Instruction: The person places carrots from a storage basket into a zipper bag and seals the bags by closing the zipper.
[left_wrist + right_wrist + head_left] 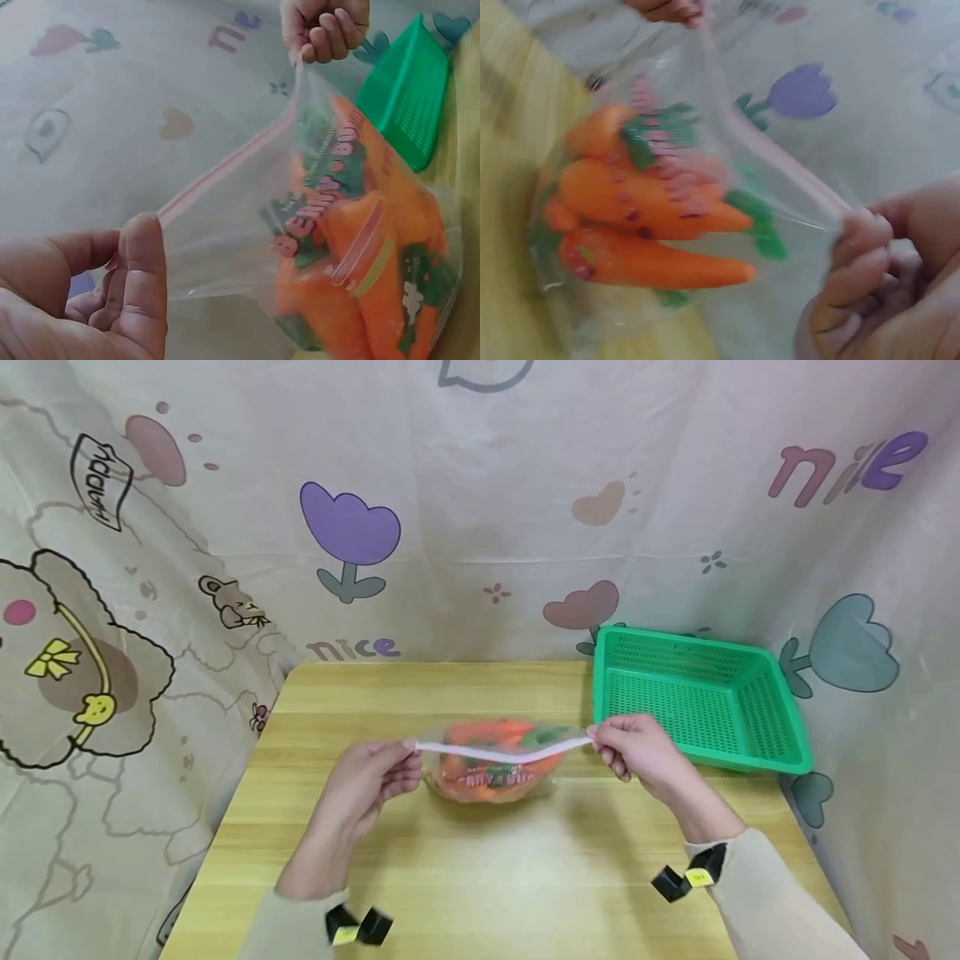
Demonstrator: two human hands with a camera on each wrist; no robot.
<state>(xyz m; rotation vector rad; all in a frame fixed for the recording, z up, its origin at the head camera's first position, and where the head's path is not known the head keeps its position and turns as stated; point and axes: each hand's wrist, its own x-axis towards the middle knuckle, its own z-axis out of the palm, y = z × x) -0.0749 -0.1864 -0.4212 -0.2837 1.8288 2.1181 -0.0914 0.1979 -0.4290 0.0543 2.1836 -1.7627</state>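
A clear zip bag point(495, 781) with a pale pink seal strip hangs between both hands over the table. Several orange toy carrots point(652, 259) with green tops lie inside it, and pink lettering is printed on its front. At one end of the strip, the left hand point(367, 781) pinches the bag's top corner between thumb and finger. The right hand point(641, 756) pinches the opposite corner. The strip sags a little in the middle in the head view. Whether the seal is closed along its whole length, I cannot tell.
Behind the right hand stands a green plastic basket point(772, 752) at the table's back right. The wooden table point(300, 843) meets a printed curtain point(480, 527) at the back and sides. A small black device with a yellow label sits on each wrist.
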